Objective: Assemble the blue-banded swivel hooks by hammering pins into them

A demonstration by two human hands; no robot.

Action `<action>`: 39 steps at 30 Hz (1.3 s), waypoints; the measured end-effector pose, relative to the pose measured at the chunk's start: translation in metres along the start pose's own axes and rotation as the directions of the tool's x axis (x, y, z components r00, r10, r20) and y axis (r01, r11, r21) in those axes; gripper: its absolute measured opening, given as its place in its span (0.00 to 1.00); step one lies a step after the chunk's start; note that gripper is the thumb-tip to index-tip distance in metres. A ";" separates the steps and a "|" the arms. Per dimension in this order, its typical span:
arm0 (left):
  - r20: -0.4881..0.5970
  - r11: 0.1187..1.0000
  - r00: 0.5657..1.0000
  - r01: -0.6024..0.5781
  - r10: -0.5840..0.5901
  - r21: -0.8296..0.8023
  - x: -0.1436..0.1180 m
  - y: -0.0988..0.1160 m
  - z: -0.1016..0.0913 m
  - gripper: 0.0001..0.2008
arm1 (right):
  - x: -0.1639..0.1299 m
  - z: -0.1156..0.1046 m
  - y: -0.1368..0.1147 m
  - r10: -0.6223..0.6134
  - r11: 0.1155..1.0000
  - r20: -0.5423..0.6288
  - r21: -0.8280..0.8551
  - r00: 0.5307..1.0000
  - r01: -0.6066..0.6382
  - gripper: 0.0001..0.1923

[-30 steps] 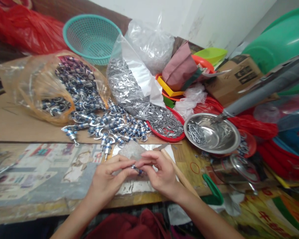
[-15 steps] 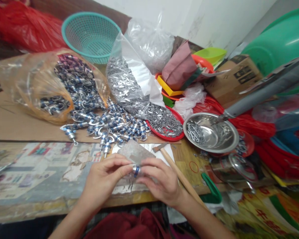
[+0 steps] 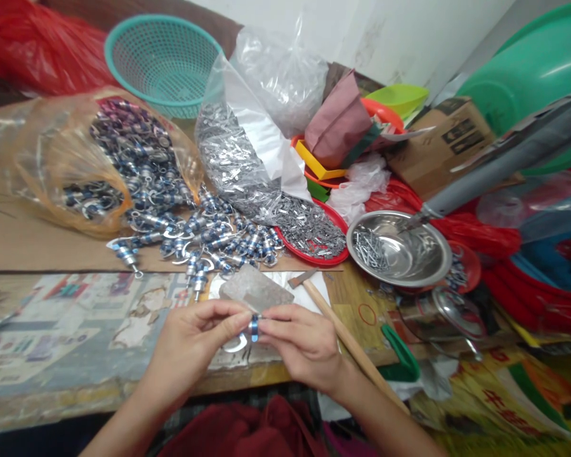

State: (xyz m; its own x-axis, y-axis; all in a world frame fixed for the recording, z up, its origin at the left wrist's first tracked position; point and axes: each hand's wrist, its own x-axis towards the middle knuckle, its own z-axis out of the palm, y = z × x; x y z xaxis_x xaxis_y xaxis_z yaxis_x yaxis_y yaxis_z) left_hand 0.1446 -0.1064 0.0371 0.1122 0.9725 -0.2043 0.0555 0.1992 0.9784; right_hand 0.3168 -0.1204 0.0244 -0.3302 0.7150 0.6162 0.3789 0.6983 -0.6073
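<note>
My left hand (image 3: 195, 343) and my right hand (image 3: 301, 346) meet at the table's near edge. Between their fingertips they pinch one small blue-and-silver metal part (image 3: 254, 328) with a curved silver tab hanging below it. Just behind the hands lies a grey stone block (image 3: 255, 290) on a white sheet. A hammer (image 3: 342, 336) with a wooden handle lies right of the block, beside my right hand. A loose pile of the same blue-and-silver parts (image 3: 214, 238) spills from an orange plastic bag (image 3: 52, 158) farther back.
A clear bag of small silver pieces (image 3: 247, 158) spills onto a red tray (image 3: 335, 257). A steel bowl with nails (image 3: 400, 251) stands right of it. A teal basket (image 3: 164, 63), a cardboard box (image 3: 450, 143) and a green tub (image 3: 537, 70) crowd the back.
Both hands drew slightly nearer and lower with the part. The part turned between the fingers, so its blue band and curved tab now show. The view shifted a little left.
</note>
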 end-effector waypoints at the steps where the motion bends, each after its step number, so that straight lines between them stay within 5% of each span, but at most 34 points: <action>1: -0.007 1.000 1.000 0.004 -0.004 -0.010 -0.001 -0.001 0.001 0.03 | 0.000 0.000 0.000 0.010 1.000 -0.001 0.011 1.000 -0.010 0.11; 6: -0.066 0.999 0.997 -0.032 0.033 0.010 -0.003 -0.007 0.002 0.04 | -0.004 -0.002 -0.001 -0.001 1.000 0.070 -0.029 0.998 0.003 0.14; 12: 0.010 0.968 0.991 0.134 -0.135 -0.211 -0.008 -0.017 0.006 0.21 | -0.005 0.003 -0.009 0.313 0.942 -0.006 0.132 0.950 -0.310 0.06; 15: 0.029 0.943 0.993 0.119 -0.115 -0.312 -0.011 -0.018 0.010 0.34 | 0.003 -0.005 -0.007 0.364 0.919 0.098 0.124 0.926 -0.375 0.04; 17: -0.002 0.940 0.994 0.099 -0.106 -0.327 -0.012 -0.017 0.012 0.38 | 0.016 -0.019 0.008 0.347 0.935 0.143 0.019 0.927 -0.353 0.05; 19: -0.045 0.941 0.992 0.098 -0.119 -0.325 -0.011 -0.014 0.014 0.37 | 0.034 -0.037 0.035 0.385 0.894 0.028 -0.259 0.922 -0.366 0.09; 21: -0.066 0.938 0.987 0.114 -0.143 -0.327 -0.010 -0.011 0.014 0.35 | 0.052 -0.055 0.071 0.480 0.626 -0.110 -0.652 0.870 -0.428 0.13; 25: -0.055 0.926 0.979 0.165 -0.195 -0.340 -0.010 -0.006 0.014 0.29 | 0.069 -0.072 0.131 0.581 0.476 -0.089 -0.769 0.809 -0.426 0.12; 28: -0.058 0.926 0.976 0.179 -0.209 -0.331 -0.013 -0.004 0.014 0.31 | 0.069 -0.071 0.148 0.607 0.433 -0.076 -0.803 0.791 -0.410 0.13; 32: -0.075 0.936 0.983 0.134 -0.167 -0.324 -0.015 -0.006 0.013 0.33 | 0.068 -0.069 0.141 0.586 0.469 -0.056 -0.790 0.809 -0.394 0.15; 35: -0.067 0.945 0.990 0.100 -0.126 -0.310 -0.013 -0.009 0.010 0.34 | 0.065 -0.062 0.107 0.523 0.539 -0.062 -0.749 0.850 -0.386 0.14; 37: -0.079 0.947 0.991 0.077 -0.106 -0.311 -0.012 -0.010 0.009 0.34 | 0.057 -0.051 0.071 0.466 0.649 -0.038 -0.664 0.884 -0.371 0.12; 39: -0.104 0.948 0.991 0.043 -0.080 -0.315 -0.012 -0.011 0.010 0.33 | 0.045 -0.035 0.032 0.387 0.889 0.041 -0.281 0.921 -0.361 0.08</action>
State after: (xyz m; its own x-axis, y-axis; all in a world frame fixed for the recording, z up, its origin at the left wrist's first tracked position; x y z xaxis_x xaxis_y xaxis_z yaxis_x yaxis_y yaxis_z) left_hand 0.1524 -0.1217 0.0288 0.0037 0.9607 -0.2775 -0.2550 0.2692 0.9287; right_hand 0.3445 -0.0671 0.0508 -0.1929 0.9301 0.3126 0.6993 0.3538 -0.6211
